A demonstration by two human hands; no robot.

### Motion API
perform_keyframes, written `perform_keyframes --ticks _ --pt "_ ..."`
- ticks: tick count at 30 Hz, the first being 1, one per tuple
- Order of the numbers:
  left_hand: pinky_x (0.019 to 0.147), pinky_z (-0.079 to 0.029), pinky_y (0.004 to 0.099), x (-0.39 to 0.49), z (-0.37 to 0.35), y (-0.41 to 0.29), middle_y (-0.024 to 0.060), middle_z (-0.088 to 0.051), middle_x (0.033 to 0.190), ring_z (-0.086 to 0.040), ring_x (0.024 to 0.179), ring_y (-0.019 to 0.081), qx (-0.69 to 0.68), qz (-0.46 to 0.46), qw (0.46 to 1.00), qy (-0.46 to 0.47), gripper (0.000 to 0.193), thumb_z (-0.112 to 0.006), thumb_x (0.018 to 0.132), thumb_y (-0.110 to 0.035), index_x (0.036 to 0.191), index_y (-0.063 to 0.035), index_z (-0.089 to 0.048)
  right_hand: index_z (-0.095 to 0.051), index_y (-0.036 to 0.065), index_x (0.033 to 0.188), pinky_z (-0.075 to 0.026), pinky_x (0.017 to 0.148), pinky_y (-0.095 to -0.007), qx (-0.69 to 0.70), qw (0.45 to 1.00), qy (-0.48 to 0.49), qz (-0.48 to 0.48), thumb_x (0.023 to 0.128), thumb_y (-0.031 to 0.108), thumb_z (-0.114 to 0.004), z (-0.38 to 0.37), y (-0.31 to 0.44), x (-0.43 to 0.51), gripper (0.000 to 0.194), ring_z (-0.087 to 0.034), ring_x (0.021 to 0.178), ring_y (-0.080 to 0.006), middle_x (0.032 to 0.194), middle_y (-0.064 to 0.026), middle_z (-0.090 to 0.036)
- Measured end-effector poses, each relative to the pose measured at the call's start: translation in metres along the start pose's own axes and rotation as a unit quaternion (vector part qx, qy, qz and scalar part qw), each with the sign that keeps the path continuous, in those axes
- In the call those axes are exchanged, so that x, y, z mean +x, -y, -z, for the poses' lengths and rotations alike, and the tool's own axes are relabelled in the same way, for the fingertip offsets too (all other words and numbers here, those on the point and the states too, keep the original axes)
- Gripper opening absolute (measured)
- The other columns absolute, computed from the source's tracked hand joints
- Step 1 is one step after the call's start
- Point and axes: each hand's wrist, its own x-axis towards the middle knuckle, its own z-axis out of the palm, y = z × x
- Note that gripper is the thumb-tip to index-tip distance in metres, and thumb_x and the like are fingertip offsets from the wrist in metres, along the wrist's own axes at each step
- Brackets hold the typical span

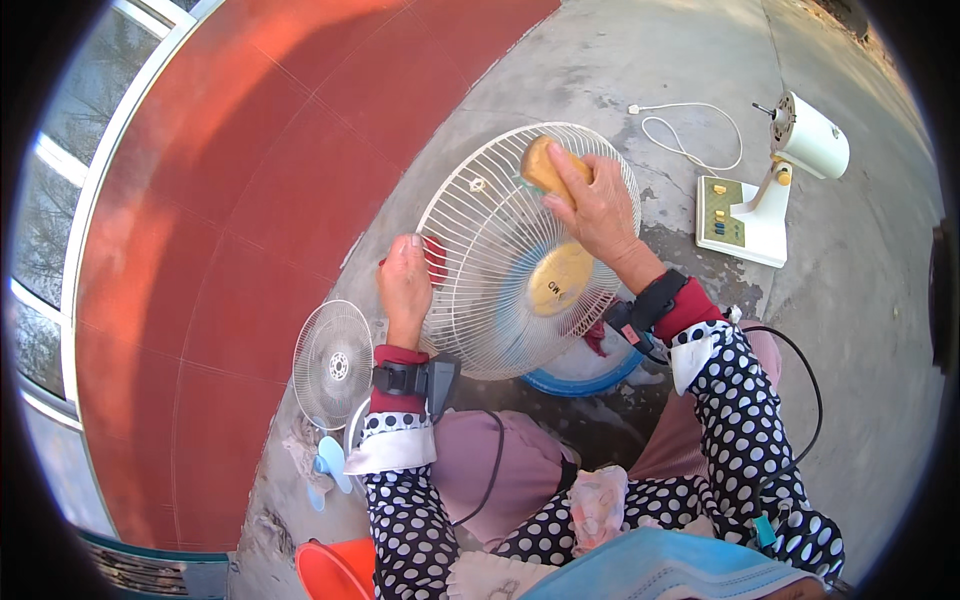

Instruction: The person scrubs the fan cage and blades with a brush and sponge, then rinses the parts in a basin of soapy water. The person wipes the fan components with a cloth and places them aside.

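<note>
A white wire fan guard (480,247) with a round yellow centre badge (561,279) is held tilted above a blue basin (585,384). My left hand (405,281) grips the guard's left rim, thumb up. Pressed to the guard's upper part is a yellow sponge (541,169) with a greenish underside, held in my right hand (596,214). Whitish, sudsy water and a dark red cloth (595,337) show in the basin, partly hidden by the wires. A small red object (435,261), too covered to identify, is beside my left fingers.
At right stands the white fan base with motor (750,217), its cord (739,139) loose on the concrete. Another fan guard (315,360), blue fan blades (332,457) and a red-orange container (334,570) are at left. A red tiled ledge (247,225) borders the concrete.
</note>
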Motion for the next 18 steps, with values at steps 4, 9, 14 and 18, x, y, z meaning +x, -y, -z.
perform_keyframes --ticks 4,9,14,18 --pt "0.049 -0.044 0.0283 0.001 0.002 0.01 0.0053 -0.059 0.063 -0.056 0.054 0.0107 -0.035 0.014 0.999 -0.02 0.027 -0.043 0.099 -0.021 0.087 -0.0011 -0.057 -0.045 0.02 0.139 -0.046 0.076 -0.0426 -0.041 0.963 0.072 -0.258 0.082 0.028 -0.066 0.002 -0.053 -0.002 0.061 -0.052 0.087 -0.0323 0.092 -0.0144 -0.051" --pt "0.048 -0.045 0.0288 0.002 0.005 0.013 0.0048 -0.059 0.063 -0.056 0.053 0.0115 0.025 0.013 0.999 -0.025 0.028 -0.043 0.099 -0.022 0.087 -0.0012 -0.058 -0.047 0.018 0.136 -0.046 0.079 -0.0403 0.122 0.988 0.024 -0.096 0.08 0.023 -0.068 0.004 0.038 0.007 0.06 -0.052 0.091 -0.0313 0.099 -0.0137 -0.053" --pt "0.049 -0.045 0.0299 0.002 -0.001 0.015 0.0045 -0.058 0.063 -0.056 0.054 0.012 -0.077 0.004 0.997 -0.031 0.029 -0.043 0.1 -0.023 0.087 -0.001 -0.058 -0.053 0.022 0.131 -0.044 0.079 -0.0407 0.111 0.982 0.071 0.135 0.069 0.027 -0.077 -0.005 0.105 0.004 0.066 -0.051 0.092 -0.031 0.104 -0.0134 -0.051" --pt "0.052 -0.047 0.0291 0.0 0.0 0.015 0.0047 -0.059 0.065 -0.056 0.058 0.0114 0.011 0.009 1.0 -0.009 0.028 -0.043 0.1 -0.022 0.088 -0.0007 -0.058 -0.053 0.021 0.131 -0.045 0.075 -0.0415 0.01 0.999 0.037 0.021 0.074 0.03 -0.074 -0.015 0.014 0.006 0.061 -0.052 0.089 -0.0323 0.096 -0.0159 -0.053"
